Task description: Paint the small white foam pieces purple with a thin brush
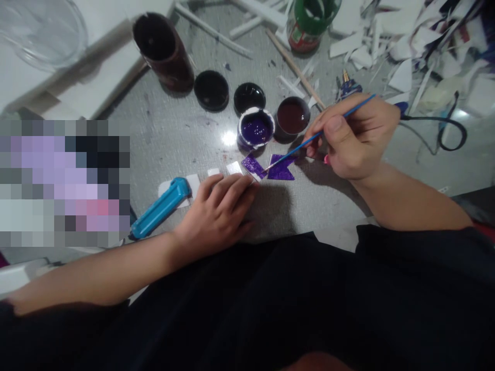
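My right hand (353,136) pinches a thin blue paintbrush (332,127). The brush tip rests on a small, partly purple piece (253,166) whose lower corner is still white. Beside it lies a second purple piece (281,167) with a notched edge. My left hand (222,211) lies flat on the table, fingers extended, its fingertips at the lower edge of the partly painted piece. Just above the pieces stands an open pot of purple paint (256,129). Small white pieces (234,168) lie by the left fingertips. A blue utility knife (160,207) is left of that hand.
Near the purple pot are a cup of dark red liquid (293,116) and two black lids (211,90). A dark brown jar (164,54) and a green-topped jar (309,26) stand farther back. White scraps (402,46) pile up at the back right. A wooden stick (296,69) lies behind my right hand.
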Available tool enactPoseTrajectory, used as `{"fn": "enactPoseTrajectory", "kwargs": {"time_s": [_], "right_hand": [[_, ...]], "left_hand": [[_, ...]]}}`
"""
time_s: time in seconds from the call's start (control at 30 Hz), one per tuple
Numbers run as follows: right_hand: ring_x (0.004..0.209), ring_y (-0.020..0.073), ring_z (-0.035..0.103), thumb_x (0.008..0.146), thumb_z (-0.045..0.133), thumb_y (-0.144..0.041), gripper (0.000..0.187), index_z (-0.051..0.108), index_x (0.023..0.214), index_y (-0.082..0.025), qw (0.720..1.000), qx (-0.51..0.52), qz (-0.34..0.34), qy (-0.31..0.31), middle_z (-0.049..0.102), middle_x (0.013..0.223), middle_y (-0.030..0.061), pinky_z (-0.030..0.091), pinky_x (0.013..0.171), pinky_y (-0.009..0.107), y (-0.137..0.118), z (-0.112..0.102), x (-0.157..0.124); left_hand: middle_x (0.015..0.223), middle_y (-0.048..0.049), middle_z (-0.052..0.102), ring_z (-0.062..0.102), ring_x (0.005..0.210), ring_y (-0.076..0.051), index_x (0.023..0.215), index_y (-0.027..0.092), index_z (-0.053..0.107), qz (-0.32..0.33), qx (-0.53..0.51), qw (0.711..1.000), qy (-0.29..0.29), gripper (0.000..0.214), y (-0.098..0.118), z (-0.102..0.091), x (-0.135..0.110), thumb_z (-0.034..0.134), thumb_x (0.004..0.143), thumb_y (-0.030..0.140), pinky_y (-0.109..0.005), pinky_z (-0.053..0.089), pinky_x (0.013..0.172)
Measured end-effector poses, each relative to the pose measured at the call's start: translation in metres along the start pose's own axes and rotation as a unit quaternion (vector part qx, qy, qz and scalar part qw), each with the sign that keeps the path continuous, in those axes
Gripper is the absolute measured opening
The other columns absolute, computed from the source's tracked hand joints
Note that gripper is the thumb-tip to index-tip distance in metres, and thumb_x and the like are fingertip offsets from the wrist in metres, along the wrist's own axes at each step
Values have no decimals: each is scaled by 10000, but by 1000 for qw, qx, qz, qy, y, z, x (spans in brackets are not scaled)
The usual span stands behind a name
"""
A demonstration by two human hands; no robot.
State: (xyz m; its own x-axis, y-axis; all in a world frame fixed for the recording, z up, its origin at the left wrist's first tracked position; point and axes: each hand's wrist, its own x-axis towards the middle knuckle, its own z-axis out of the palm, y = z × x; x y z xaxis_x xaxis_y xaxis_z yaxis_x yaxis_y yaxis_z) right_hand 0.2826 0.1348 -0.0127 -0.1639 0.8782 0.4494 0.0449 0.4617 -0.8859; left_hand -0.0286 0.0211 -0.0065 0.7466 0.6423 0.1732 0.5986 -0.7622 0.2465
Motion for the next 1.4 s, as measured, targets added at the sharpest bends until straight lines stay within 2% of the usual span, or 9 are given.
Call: {"fn": "enactPoseTrajectory", "kwargs": {"time_s": [0.23, 0.33, 0.43, 0.6, 0.77, 0.9, 1.03, 1.17, 1.4], "right_hand": [[514, 103, 689, 1109, 882, -428, 192, 893, 998, -272, 1000, -7, -9, -22, 836, 792, -3, 497, 402, 260, 3, -1, -4], [520, 97, 675, 1120, 864, -429, 239, 871, 975, -239, 1000, -15, -7, -26, 817, 772, -1, 494, 422, 247, 3, -3, -5], [526, 101, 667, 1127, 846, -477, 277, 856, 967, -251, 999, -30, 1, -37, 810, 771, -13, 516, 445, 257, 1, -4, -4], [469, 107, 609, 1102, 863, -536, 328, 849, 908, -272, 999, -26, 18, -22, 790, 716, -12, 483, 405, 286, -1, -2, -3], [452, 108, 617, 1090, 858, -625, 420, 832, 874, -266, 999, -46, 23, -7, 778, 692, -12, 442, 365, 267, 0, -2, -2], [456, 94, 621, 1085, 881, -593, 404, 825, 858, -263, 998, -52, 10, 17, 795, 713, -10, 460, 377, 252, -2, 3, -2], [455, 84, 646, 1079, 916, -498, 350, 800, 882, -233, 1000, 2, -17, 21, 827, 746, -4, 473, 380, 219, -3, 10, -3], [451, 71, 654, 1077, 930, -426, 341, 753, 875, -216, 998, 39, -43, 29, 795, 715, -23, 468, 386, 180, -3, 15, -4], [446, 86, 636, 1058, 939, -423, 350, 763, 833, -222, 999, 10, -33, 29, 857, 759, 26, 489, 401, 231, -4, 14, -6]], "left_hand": [[1678, -232, 728, 678, 1518, -402, 1689, 126, 699, -8, -6, 1000, 7, 630, 1, 1, -1, 744, 1136, 424, -580, 531, 1312], [1713, -210, 711, 664, 1526, -407, 1682, 184, 717, -8, -15, 1000, -4, 616, 0, 1, -1, 775, 1117, 420, -600, 521, 1318], [1726, -197, 703, 652, 1529, -409, 1686, 221, 716, -9, -28, 1000, -7, 625, 0, 1, -1, 800, 1096, 407, -609, 521, 1312], [1679, -215, 727, 663, 1503, -405, 1672, 187, 725, -7, -31, 999, 9, 620, 0, 1, -1, 812, 1084, 365, -597, 534, 1297], [1721, -209, 700, 645, 1540, -430, 1713, 233, 711, -23, -54, 998, -12, 699, 1, 1, -2, 866, 1045, 365, -633, 514, 1334], [1705, -211, 712, 650, 1537, -433, 1701, 227, 723, -24, -54, 998, -16, 674, 1, 1, -2, 856, 1056, 368, -635, 519, 1328], [1688, -213, 726, 658, 1527, -431, 1703, 215, 719, -20, -40, 999, -23, 632, 1, 0, -1, 800, 1097, 370, -635, 536, 1305], [1675, -211, 731, 659, 1521, -421, 1697, 200, 718, -12, -31, 999, -12, 627, 1, -1, -1, 790, 1101, 378, -615, 540, 1298], [1657, -219, 725, 666, 1528, -423, 1725, 203, 682, -19, -31, 999, 13, 655, 2, 4, -2, 783, 1100, 366, -626, 543, 1308]]}}
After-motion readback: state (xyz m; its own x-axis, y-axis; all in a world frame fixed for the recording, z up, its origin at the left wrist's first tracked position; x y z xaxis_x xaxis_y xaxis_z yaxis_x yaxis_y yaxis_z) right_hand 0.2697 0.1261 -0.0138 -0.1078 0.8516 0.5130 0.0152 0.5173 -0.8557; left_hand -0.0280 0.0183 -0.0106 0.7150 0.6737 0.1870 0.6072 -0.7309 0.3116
